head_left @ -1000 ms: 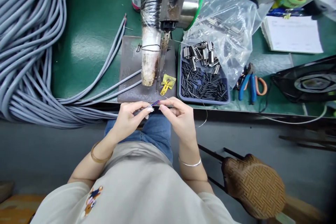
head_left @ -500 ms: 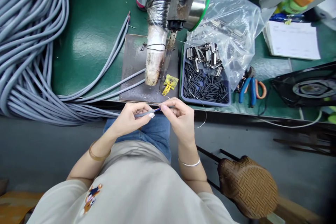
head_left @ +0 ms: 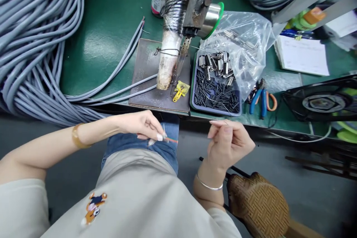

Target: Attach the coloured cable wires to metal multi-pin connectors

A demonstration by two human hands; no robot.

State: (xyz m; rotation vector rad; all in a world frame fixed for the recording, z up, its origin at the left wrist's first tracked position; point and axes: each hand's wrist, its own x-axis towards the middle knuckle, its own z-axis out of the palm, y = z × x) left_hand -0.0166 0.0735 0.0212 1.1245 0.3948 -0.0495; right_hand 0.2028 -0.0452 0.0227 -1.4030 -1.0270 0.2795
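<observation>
My left hand is closed in a pinch on the end of a grey cable, above my lap. Thin bared wires, one of them orange-red, stick out past its fingertips; most of the cable is hidden by the hand. To the right, just off the table edge, my right hand has thumb and fingers pressed together at the thin solder wire, which runs down across the tray to it. The blue tray holds black sleeves and metal connectors.
A soldering iron hangs beside a white-wrapped hose over a dark board. A yellow clip lies there. Grey cables fill the left. Pliers, a fan and a plastic bag are on the right.
My hands have moved apart. The right hand has left the wire ends and gone right to the solder wire; the left has lowered slightly with the cable end, its wires now spread.
</observation>
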